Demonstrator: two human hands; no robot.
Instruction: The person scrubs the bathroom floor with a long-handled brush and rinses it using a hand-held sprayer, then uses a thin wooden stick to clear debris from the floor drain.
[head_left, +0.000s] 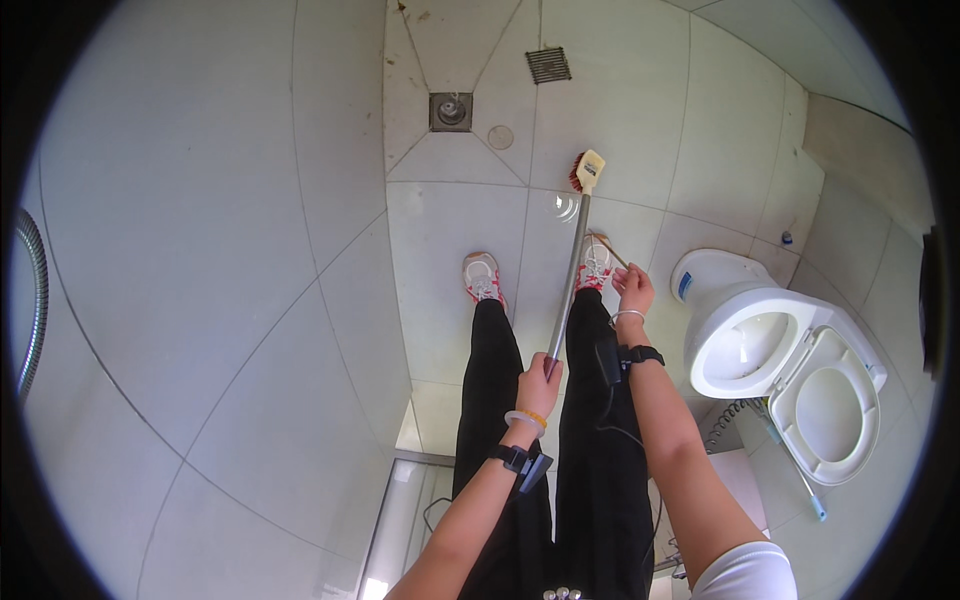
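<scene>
My left hand (538, 388) grips the lower end of a long metal handle (573, 277). At its far end a cream scrub-brush head (591, 169) with dark red bristles (576, 172) lies over the floor tiles, turned on its side. Beside my right shoe, my right hand (634, 289) pinches a thin brownish rod (616, 255) between its fingertips; exactly what the rod is, I cannot tell. Ahead is a square floor drain (451, 112) with its inside exposed. A slotted metal grate (548, 65) lies on the tiles to its right.
On the right stands a white toilet (739, 352) with its lid and seat (825, 420) raised. A blue-handled tool (802, 472) leans behind it. A small blue-and-white item (787, 238) is near the right wall. A metal shower hose (34, 300) hangs far left. The floor looks wet.
</scene>
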